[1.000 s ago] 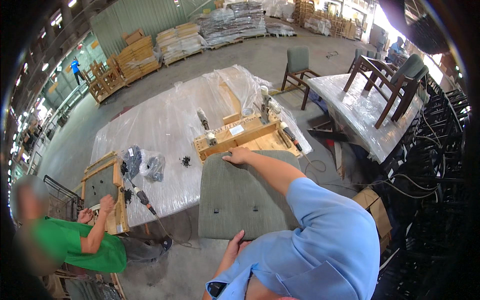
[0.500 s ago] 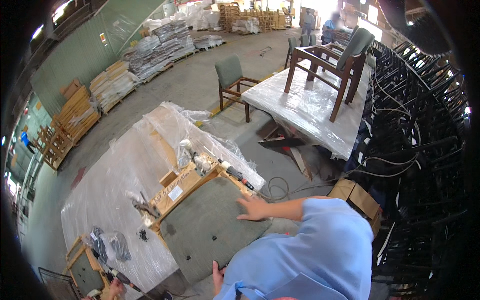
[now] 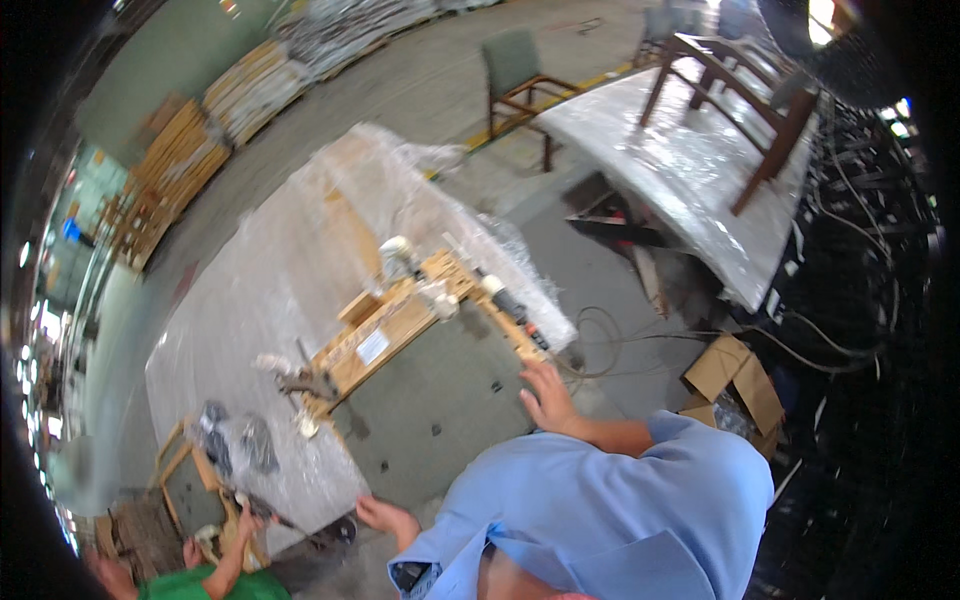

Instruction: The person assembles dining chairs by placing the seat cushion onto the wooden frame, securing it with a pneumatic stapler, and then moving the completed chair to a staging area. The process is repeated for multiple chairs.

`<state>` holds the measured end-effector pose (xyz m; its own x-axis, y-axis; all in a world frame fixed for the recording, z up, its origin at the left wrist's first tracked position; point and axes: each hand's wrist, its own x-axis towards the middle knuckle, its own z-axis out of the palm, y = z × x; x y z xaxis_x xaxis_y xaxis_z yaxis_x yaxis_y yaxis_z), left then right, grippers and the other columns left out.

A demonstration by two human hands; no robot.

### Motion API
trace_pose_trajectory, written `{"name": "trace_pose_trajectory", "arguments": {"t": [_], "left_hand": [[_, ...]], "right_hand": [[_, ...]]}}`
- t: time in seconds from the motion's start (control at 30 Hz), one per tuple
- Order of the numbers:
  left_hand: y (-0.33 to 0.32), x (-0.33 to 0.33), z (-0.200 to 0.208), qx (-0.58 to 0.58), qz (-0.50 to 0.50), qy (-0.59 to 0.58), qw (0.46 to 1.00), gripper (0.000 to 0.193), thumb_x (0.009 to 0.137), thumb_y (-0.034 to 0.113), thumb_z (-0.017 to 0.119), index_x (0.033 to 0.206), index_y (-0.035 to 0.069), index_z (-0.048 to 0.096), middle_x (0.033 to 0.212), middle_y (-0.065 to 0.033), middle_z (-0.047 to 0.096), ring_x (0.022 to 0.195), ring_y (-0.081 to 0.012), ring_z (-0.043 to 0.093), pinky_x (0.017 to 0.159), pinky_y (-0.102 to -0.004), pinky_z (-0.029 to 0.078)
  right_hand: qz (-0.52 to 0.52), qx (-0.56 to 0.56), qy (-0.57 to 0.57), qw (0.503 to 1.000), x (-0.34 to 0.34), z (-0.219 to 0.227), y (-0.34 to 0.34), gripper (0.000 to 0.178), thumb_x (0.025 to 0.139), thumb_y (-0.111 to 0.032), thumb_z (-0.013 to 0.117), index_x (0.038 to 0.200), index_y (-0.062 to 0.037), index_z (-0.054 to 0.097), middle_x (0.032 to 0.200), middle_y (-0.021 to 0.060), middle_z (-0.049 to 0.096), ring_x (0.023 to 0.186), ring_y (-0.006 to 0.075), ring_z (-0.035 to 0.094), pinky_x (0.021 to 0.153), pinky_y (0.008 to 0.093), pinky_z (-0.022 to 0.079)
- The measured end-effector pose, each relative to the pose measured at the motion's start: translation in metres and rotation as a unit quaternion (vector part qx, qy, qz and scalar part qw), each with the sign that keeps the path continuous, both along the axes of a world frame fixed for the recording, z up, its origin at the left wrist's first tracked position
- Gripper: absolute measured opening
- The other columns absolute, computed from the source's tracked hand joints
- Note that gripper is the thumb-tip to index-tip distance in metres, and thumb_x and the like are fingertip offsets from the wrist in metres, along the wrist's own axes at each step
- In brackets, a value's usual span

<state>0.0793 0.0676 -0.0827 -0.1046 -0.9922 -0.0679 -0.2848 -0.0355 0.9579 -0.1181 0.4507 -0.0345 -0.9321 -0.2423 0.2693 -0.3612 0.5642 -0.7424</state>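
Observation:
A grey-green fabric chair seat (image 3: 430, 400) with small dark spots lies in a wooden frame jig (image 3: 360, 350). My left hand (image 3: 388, 517) is at its near left corner, fingers curled in at the edge; blur hides how firmly they grip. My right hand (image 3: 552, 400) rests at the seat's right edge beside the jig's rail, its fingers apart and holding nothing. Toggle clamps with white pads, one a clamp (image 3: 305, 385) at the left end, sit on the jig. A power screwdriver (image 3: 512, 310) lies along its right side.
A co-worker in a green sleeve (image 3: 215, 585) handles another framed seat (image 3: 190, 500) at lower left. Dark bags (image 3: 240, 440) lie on the plastic-covered table (image 3: 250, 280). An open carton (image 3: 735, 385) and a hose (image 3: 610, 330) are right. An upturned wooden chair (image 3: 740, 110) stands on another wrapped table.
The seat has slid farther into the jig, against its wooden bar. My right hand has moved off the seat's top to its right edge; my left hand has shifted to the near left corner.

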Motion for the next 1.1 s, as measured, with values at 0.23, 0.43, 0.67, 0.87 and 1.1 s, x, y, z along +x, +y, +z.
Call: {"name": "trace_pose_trajectory", "arguments": {"t": [0.23,0.43,0.67,0.87,1.1], "left_hand": [[-0.009,-0.095,0.012,-0.024,0.051,-0.102,0.993,0.048,0.105,0.036,0.049,0.128,-0.004,0.061,0.131,-0.0228,0.062,0.116,-0.0344,0.06,0.1,-0.0391,0.045],[-0.012,-0.087,-0.002,-0.015,0.052,-0.162,0.985,0.051,0.105,0.038,0.047,0.13,-0.004,0.06,0.131,-0.0238,0.062,0.118,-0.0378,0.059,0.101,-0.0415,0.044],[-0.014,-0.081,-0.018,-0.076,0.108,-0.231,0.964,0.04,0.1,0.036,0.056,0.107,-0.002,0.068,0.099,-0.0214,0.07,0.093,-0.0375,0.066,0.083,-0.0468,0.05],[0.0,-0.087,0.025,-0.045,0.093,-0.289,0.952,0.05,0.096,0.043,0.056,0.125,0.003,0.064,0.122,-0.0207,0.065,0.118,-0.0392,0.057,0.1,-0.0496,0.046],[0.095,-0.008,0.119,-0.097,0.059,0.128,0.985,0.031,0.1,0.029,0.062,0.116,0.003,0.066,0.11,-0.0125,0.071,0.103,-0.0244,0.065,0.093,-0.04,0.051]], "right_hand": [[0.002,0.03,0.073,0.997,-0.074,-0.009,-0.036,0.038,0.087,-0.022,0.068,0.121,-0.0052,0.06,0.144,0.0182,0.051,0.138,0.0419,0.041,0.113,0.0563,0.03],[0.047,-0.001,0.076,0.996,-0.091,-0.008,-0.038,0.044,0.081,-0.014,0.065,0.122,-0.0011,0.059,0.141,0.0259,0.053,0.132,0.046,0.048,0.112,0.0538,0.035],[0.07,0.052,0.104,0.991,-0.081,-0.033,-0.039,0.049,0.085,-0.019,0.064,0.128,0.0031,0.056,0.138,0.0277,0.053,0.133,0.0469,0.046,0.115,0.0575,0.028],[0.085,0.06,0.09,0.99,-0.083,-0.055,-0.026,0.051,0.104,-0.029,0.052,0.136,0.0102,0.047,0.139,0.0287,0.051,0.13,0.0446,0.048,0.113,0.0522,0.034],[0.492,0.022,0.0,0.87,0.004,0.045,-0.058,0.033,0.104,-0.02,0.053,0.125,0.006,0.054,0.124,0.0228,0.059,0.119,0.0339,0.058,0.102,0.0475,0.045]]}}
